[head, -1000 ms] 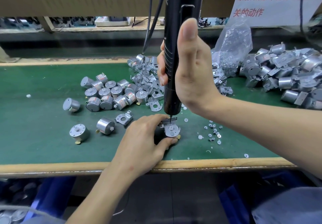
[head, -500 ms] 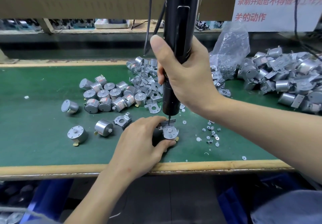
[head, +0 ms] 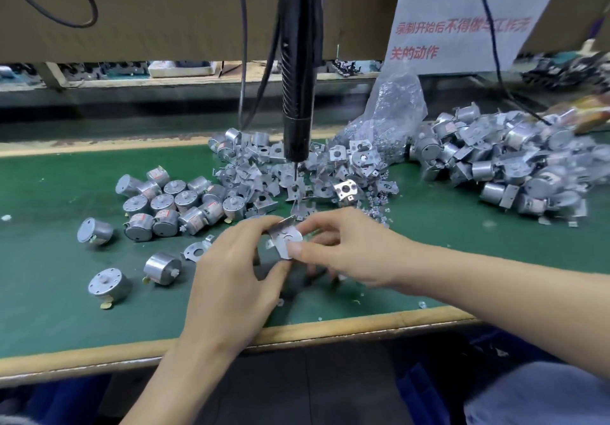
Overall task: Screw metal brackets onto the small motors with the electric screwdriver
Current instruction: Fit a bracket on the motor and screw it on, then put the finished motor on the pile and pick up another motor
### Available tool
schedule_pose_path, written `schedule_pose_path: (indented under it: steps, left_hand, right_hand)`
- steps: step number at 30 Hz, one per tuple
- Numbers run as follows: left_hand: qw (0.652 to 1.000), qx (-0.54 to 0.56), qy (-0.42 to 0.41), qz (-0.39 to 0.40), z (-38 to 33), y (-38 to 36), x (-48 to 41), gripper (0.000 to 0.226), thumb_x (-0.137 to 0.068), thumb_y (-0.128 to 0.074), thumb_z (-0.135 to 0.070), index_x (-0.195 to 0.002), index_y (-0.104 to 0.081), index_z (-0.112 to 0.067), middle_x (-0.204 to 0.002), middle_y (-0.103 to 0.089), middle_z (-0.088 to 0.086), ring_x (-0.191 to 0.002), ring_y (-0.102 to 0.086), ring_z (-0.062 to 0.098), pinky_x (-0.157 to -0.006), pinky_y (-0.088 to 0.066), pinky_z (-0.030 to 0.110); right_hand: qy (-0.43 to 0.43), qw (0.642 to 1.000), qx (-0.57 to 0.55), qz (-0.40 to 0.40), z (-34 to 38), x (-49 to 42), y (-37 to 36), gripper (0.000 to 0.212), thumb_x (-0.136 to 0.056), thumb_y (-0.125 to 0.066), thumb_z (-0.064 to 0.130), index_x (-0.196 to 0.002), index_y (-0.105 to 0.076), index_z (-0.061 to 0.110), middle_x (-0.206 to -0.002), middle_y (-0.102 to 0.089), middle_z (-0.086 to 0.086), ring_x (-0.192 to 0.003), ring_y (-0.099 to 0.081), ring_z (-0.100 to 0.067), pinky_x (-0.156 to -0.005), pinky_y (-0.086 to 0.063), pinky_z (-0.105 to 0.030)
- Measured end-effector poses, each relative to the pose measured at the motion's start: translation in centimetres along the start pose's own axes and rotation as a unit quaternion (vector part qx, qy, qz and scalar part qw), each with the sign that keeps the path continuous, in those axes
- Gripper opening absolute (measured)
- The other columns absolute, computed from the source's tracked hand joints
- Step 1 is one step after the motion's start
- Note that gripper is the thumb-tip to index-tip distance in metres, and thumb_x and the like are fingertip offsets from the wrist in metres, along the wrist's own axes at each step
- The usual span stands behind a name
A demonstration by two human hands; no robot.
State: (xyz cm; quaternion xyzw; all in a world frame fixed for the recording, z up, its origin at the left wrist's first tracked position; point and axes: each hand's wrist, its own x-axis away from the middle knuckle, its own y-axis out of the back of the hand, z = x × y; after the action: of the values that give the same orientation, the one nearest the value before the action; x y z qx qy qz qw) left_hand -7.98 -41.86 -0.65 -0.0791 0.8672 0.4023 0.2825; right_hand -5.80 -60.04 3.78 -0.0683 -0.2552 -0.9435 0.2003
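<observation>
Bracket (head: 285,239): a flat, bright silver plate with a rounded edge and a tab bent up on its far side, held just above the green counter (head: 49,292) between the two sets of fingers.
Left hand (head: 231,276): fingers (head: 260,226) and thumb are curled round the part from the left.
Right hand (head: 346,249): thumb tip and forefinger pinch the plate's right edge.
Electric screwdriver (head: 297,94): black and upright, hanging beyond the fingers with no hand on it. Its bit is over the heap of loose brackets (head: 330,173).
Bare motors (head: 171,203): small silver cans, left of and beyond the left fingers.
Bracketed motors (head: 511,167): a pile well to the right of the right fingers.
Hidden: the motor under the held plate is covered by the fingers. The screw holes are blurred, and the screwdriver's top is cut off by the frame.
</observation>
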Motion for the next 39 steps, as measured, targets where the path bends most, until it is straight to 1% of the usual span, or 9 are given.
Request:
schedule_pose_path:
  steps: [3,7,15,21,24,28,30,35,39]
  left_hand:
    - [0.999,0.026,-0.013,-0.019,-1.6,-0.6,-0.4,0.062,-0.072,-0.086,-0.017,-0.127,-0.059,-0.013,-0.105,-0.063,-0.010,-0.081,-0.052,0.004,-0.080,-0.038,0.009]
    - [0.993,0.115,-0.005,-0.007,-4.5,-1.1,-0.6,0.064,-0.082,-0.074,-0.046,-0.136,-0.048,-0.025,-0.121,-0.059,-0.022,-0.087,-0.059,0.006,-0.074,-0.041,0.015]
    - [0.989,0.138,-0.012,0.047,-7.2,-1.9,0.5,0.047,-0.078,-0.064,-0.049,-0.122,-0.057,-0.034,-0.093,-0.063,-0.018,-0.079,-0.055,0.000,-0.072,-0.039,0.008]
    - [0.989,0.134,-0.018,0.062,-6.9,-2.0,0.7,0.046,-0.078,-0.066,-0.047,-0.121,-0.059,-0.033,-0.079,-0.060,-0.015,-0.077,-0.053,-0.002,-0.073,-0.037,0.008]
    - [0.988,0.136,-0.022,0.068,-6.8,-2.0,0.8,0.042,-0.079,-0.066,-0.044,-0.118,-0.061,-0.031,-0.080,-0.059,-0.014,-0.074,-0.052,-0.005,-0.074,-0.036,0.005]
    - [0.988,0.129,-0.024,0.078,-6.5,-2.0,0.8,0.034,-0.081,-0.066,-0.041,-0.112,-0.065,-0.028,-0.083,-0.058,-0.019,-0.075,-0.054,-0.004,-0.070,-0.036,0.004]
    - [0.989,0.120,-0.022,0.078,-6.4,-1.7,0.8,0.031,-0.081,-0.066,-0.041,-0.109,-0.066,-0.027,-0.086,-0.058,-0.023,-0.076,-0.056,-0.002,-0.070,-0.036,0.004]
    - [0.994,0.083,-0.001,0.076,-4.8,-0.6,0.7,0.025,-0.085,-0.073,-0.033,-0.108,-0.066,-0.027,-0.094,-0.063,-0.022,-0.082,-0.060,0.003,-0.073,-0.037,0.004]
    - [0.996,0.050,0.031,0.062,-2.9,0.4,0.7,0.025,-0.085,-0.074,-0.032,-0.108,-0.066,-0.027,-0.091,-0.061,-0.022,-0.079,-0.058,0.005,-0.076,-0.036,0.006]
  right_hand:
    - [0.020,0.994,-0.109,-0.018,-0.5,0.7,2.0,0.019,-0.095,-0.073,0.024,-0.111,-0.068,0.018,-0.091,-0.076,-0.005,-0.077,-0.069,-0.010,-0.065,-0.052,-0.021]
    - [0.044,0.955,-0.225,-0.190,-2.0,0.9,6.9,0.026,-0.097,-0.069,0.019,-0.117,-0.067,0.002,-0.103,-0.075,-0.018,-0.078,-0.067,-0.013,-0.067,-0.053,-0.020]
    - [-0.053,0.726,-0.367,-0.580,-7.8,5.5,21.0,0.010,-0.094,-0.065,0.014,-0.096,-0.061,0.005,-0.068,-0.061,0.001,-0.045,-0.052,-0.007,-0.048,-0.043,-0.020]
    - [-0.104,0.642,-0.428,-0.627,-9.8,8.1,23.7,0.018,-0.103,-0.036,0.018,-0.086,-0.042,0.014,-0.081,-0.063,-0.005,-0.047,-0.044,-0.009,-0.037,-0.034,-0.019]
    - [-0.104,0.679,-0.387,-0.615,-7.0,7.1,20.3,0.018,-0.103,-0.044,0.019,-0.088,-0.052,0.013,-0.077,-0.069,-0.003,-0.039,-0.044,-0.007,-0.038,-0.034,-0.020]
    - [0.018,0.856,-0.236,-0.459,-2.8,4.3,12.1,0.016,-0.102,-0.056,0.020,-0.093,-0.065,0.010,-0.064,-0.067,0.005,-0.046,-0.052,-0.008,-0.044,-0.042,-0.023]
    - [0.049,0.919,-0.161,-0.356,-1.6,3.0,7.5,0.020,-0.100,-0.064,0.030,-0.111,-0.065,0.013,-0.079,-0.073,0.007,-0.067,-0.066,-0.008,-0.061,-0.054,-0.029]
    - [0.046,0.941,-0.065,-0.330,-0.1,-0.2,1.8,0.098,-0.091,-0.070,0.052,-0.163,-0.011,0.021,-0.161,-0.032,0.003,-0.146,-0.035,-0.015,-0.120,-0.032,-0.041]
    - [0.049,0.935,-0.068,-0.345,1.2,-2.8,1.7,0.114,-0.084,-0.072,0.063,-0.164,-0.001,0.024,-0.170,-0.014,0.005,-0.156,-0.014,-0.012,-0.127,-0.017,-0.041]
